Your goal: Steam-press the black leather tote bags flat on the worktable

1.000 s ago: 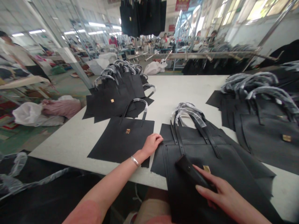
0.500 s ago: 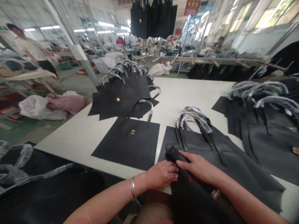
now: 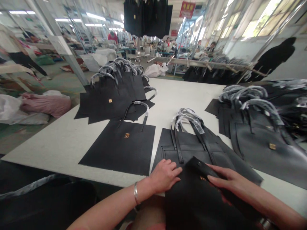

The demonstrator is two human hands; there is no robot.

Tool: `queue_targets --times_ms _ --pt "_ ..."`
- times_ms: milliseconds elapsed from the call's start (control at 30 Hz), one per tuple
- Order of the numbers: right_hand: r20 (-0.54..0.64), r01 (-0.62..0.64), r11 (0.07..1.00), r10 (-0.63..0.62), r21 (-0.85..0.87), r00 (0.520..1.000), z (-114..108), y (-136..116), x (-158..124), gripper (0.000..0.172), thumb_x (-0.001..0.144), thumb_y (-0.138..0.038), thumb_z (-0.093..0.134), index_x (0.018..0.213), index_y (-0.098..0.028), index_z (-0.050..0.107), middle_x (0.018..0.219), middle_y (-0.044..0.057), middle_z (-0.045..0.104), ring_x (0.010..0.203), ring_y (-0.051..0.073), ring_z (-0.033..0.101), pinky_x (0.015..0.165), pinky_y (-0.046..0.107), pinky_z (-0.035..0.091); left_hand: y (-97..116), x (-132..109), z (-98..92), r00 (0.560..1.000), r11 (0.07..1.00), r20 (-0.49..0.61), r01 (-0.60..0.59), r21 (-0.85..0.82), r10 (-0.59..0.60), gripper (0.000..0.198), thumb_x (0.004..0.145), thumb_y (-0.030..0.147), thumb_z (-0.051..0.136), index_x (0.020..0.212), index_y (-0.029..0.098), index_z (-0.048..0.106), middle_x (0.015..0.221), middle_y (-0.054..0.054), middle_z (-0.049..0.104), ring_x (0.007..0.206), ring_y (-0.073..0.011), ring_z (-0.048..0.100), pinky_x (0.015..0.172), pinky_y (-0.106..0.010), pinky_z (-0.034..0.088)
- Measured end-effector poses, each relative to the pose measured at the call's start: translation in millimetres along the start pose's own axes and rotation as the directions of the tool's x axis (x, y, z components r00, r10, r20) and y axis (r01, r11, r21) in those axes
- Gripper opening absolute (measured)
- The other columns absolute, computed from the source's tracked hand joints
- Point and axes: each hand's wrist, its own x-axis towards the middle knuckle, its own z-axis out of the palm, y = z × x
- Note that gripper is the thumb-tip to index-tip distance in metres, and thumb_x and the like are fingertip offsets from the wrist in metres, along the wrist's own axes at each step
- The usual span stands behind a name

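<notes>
A black leather tote bag [image 3: 199, 195] lies bunched across my lap and the table's front edge, with a small gold clasp [image 3: 202, 178] showing near its top. My right hand [image 3: 230, 180] is shut on its upper edge, fingers across the leather. My left hand [image 3: 165, 175] rests flat against the bag's left side and holds nothing else. Beneath both hands lies a grey-black tote [image 3: 189, 148] with long straps and plastic-wrapped handles. A flat black tote [image 3: 117, 148] with a gold clasp lies to the left of my left hand, apart from it.
The white cutting table [image 3: 64, 156] holds a fanned stack of black totes [image 3: 112, 95] and more totes [image 3: 263, 140] at right. Bags hang overhead [image 3: 146, 17]. A dark pile [image 3: 45, 201] lies at lower left. A co-worker [image 3: 112, 37] sits far back.
My hands have moved apart from their close grip, and the right hand has shifted right along the bag. The bag's gold clasp now shows. The whole view has shifted slightly.
</notes>
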Motion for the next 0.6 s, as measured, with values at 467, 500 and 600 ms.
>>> queue_targets --times_ms 467,500,600 --pt "0.124 0.022 0.998 -0.03 0.058 0.992 15 -22 15 0.033 0.085 -0.043 0.056 0.107 -0.018 0.056 0.07 -0.002 0.058 0.039 0.009 0.055 0.034 0.018 0.043 3 4 9.5 1.0 1.0 0.018 -0.014 0.0 0.014 0.026 0.094 0.037 0.043 0.112 0.025 0.057 0.09 -0.005 0.05 0.086 -0.0201 0.043 0.074 -0.033 0.034" --pt "0.125 0.016 0.997 -0.025 0.07 0.992 16 -23 16 0.032 0.086 -0.044 0.055 0.105 -0.018 0.056 0.071 -0.002 0.058 0.04 0.009 0.056 0.035 0.017 0.043 3 4 9.6 1.0 1.0 0.022 -0.021 -0.005 0.021 0.025 0.095 0.036 0.042 0.111 0.024 0.057 0.09 -0.005 0.05 0.086 -0.0199 0.043 0.074 -0.033 0.034" --pt "0.1 0.046 0.995 -0.055 0.088 0.993 21 -27 25 0.033 0.086 -0.046 0.054 0.104 -0.019 0.056 0.072 -0.001 0.058 0.04 0.009 0.056 0.034 0.018 0.043 2 6 9.8 0.999 0.999 0.027 -0.032 -0.016 0.032 0.024 0.095 0.035 0.041 0.11 0.024 0.057 0.09 -0.004 0.05 0.085 -0.0193 0.044 0.074 -0.032 0.035"
